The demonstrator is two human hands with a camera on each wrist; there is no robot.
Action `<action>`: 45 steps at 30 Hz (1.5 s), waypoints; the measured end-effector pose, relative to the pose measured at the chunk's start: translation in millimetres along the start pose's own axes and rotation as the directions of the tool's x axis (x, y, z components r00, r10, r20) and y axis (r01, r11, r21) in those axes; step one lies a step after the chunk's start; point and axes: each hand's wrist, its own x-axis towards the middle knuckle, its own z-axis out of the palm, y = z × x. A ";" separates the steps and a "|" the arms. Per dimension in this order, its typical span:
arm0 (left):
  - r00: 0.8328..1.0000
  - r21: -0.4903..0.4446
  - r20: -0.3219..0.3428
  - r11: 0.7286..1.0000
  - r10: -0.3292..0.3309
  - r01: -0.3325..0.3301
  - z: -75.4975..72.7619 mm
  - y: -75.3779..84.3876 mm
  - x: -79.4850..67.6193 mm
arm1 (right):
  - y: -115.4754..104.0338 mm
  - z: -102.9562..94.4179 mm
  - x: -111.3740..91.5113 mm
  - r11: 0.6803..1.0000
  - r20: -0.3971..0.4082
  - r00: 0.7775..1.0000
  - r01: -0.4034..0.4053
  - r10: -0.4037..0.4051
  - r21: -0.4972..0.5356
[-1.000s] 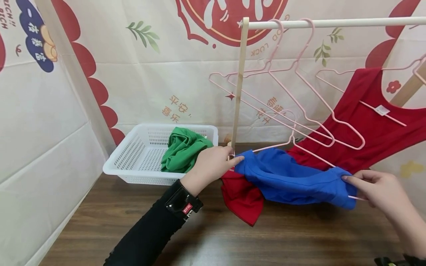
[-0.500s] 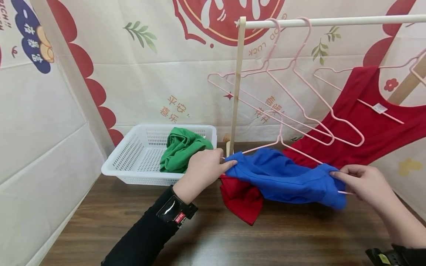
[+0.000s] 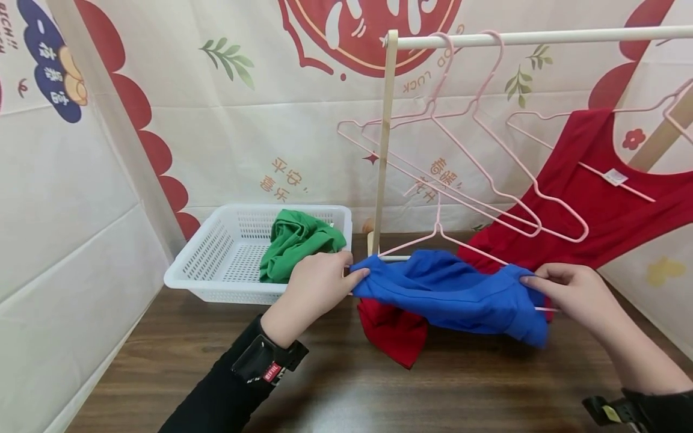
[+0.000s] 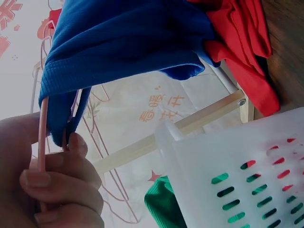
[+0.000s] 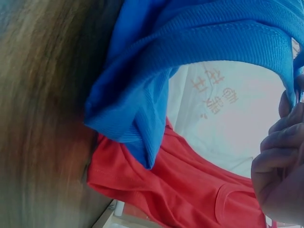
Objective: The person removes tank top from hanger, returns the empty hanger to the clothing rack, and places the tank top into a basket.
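Note:
A blue top (image 3: 449, 294), bunched along its length, hangs on a pink hanger (image 3: 479, 251) low in front of the rack. My left hand (image 3: 319, 282) grips the hanger's left end together with the top's edge; in the left wrist view its fingers (image 4: 61, 187) curl round the pink wire. At the other end my right hand (image 3: 574, 294) pinches the top's right shoulder, with a bit of hanger wire sticking out below the thumb. The ribbed neckline (image 5: 223, 42) sags between both hands in the right wrist view. The hanger's lower bar is mostly hidden inside the cloth.
A red tank top (image 3: 574, 198) hangs on the rack's right side, its hem spread on the wooden table (image 3: 346, 391). Two bare pink hangers (image 3: 476, 156) hang from the white rod (image 3: 541, 38). Beside the left post (image 3: 385, 144), a white basket (image 3: 203, 282) holds a green garment (image 3: 298, 240).
Both hands have moved left, carrying the hanger and blue top with them. The hanger's hook has swung from leaning right to standing more upright and pointing left.

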 end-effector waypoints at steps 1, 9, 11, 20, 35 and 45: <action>1.000 -0.002 -0.009 1.000 0.004 -0.004 -0.5 -0.7 -1.8 | -1.2 0.7 0.2 1.000 0.001 1.000 0.008 -0.008 0.001; 0.998 -0.027 -0.049 0.999 0.026 -0.027 -2.2 -6.4 -16.2 | -8.1 5.1 -0.5 0.999 0.019 0.999 0.041 -0.041 -0.012; 0.999 -0.034 -0.046 0.999 0.028 -0.030 -2.5 -7.7 -18.7 | -9.3 6.1 -0.7 0.998 0.024 0.998 0.052 -0.052 -0.016; 0.998 -0.087 -0.025 0.994 0.060 -0.062 -4.4 -12.8 -23.2 | -15.2 7.9 -2.8 0.996 0.039 0.996 0.083 -0.083 -0.012; 0.956 -0.225 -0.253 0.951 0.151 -0.210 -9.6 -22.1 -16.3 | -39.7 0.5 -6.5 0.978 -0.213 0.955 0.196 -0.208 -0.074; 0.831 -0.199 -0.506 0.906 0.231 -0.373 -12.5 -25.6 -15.5 | -59.4 -5.9 -9.7 0.862 -0.381 0.774 0.441 -0.506 -0.248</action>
